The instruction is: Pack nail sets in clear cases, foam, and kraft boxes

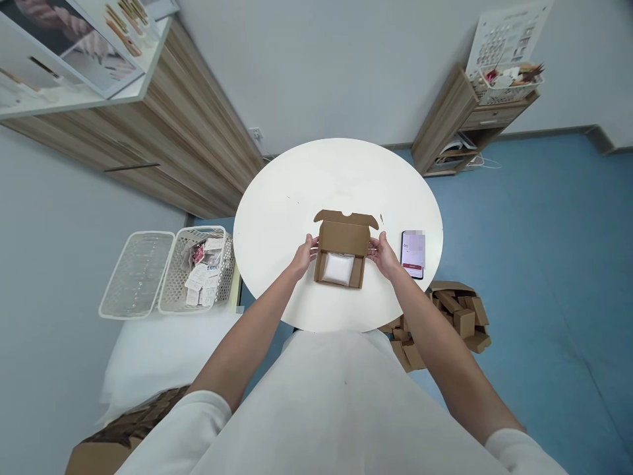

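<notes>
A small cardboard box (345,236) is set on a round white table (336,171), its lid raised at the far side and a white packet (339,269) laid inside. The box is flanked by two bare hands: the left hand (303,256) is placed at its left edge and the right hand (384,256) at its right edge, beside the raised lid. On each hand the thumb is held apart from loosely bent fingers, whose tips are brought up to the cardboard; since they are small and partly hidden there, whether the box is actually gripped or only touched cannot be told. To the right of the box, a phone (412,254) is laid with its screen lit. Well to the left of the box, beyond the table's edge, paper slips (198,277) are held in a white basket (228,264). Farther right of the box and nearer the wearer, brown cartons (463,322) are heaped below the table.
</notes>
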Motion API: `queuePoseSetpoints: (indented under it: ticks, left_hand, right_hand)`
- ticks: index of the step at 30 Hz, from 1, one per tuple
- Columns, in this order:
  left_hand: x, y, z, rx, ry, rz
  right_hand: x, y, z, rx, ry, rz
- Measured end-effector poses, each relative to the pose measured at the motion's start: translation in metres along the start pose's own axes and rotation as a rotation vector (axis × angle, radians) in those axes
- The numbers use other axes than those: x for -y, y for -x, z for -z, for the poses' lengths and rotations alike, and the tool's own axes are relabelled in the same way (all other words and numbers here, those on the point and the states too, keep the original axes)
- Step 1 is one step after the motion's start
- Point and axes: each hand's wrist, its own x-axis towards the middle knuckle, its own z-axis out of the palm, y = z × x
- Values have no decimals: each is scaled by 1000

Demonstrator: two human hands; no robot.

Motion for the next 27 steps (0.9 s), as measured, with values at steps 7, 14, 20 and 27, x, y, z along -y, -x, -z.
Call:
queuePoseSetpoints:
  ticks: [7,14,20,27]
  left_hand:
    - [4,3,5,99,14,13]
    - [6,10,13,121,-1,10]
    - [8,20,17,185,-41,39]
    - [11,30,5,176,-110,12]
  right_hand:
    - [-3,4,3,-27,-28,-4]
    - [-6,17,11,18,-24,13]
    - [-12,31,16,74,140,-1]
    - [-14,46,10,84,184,-13]
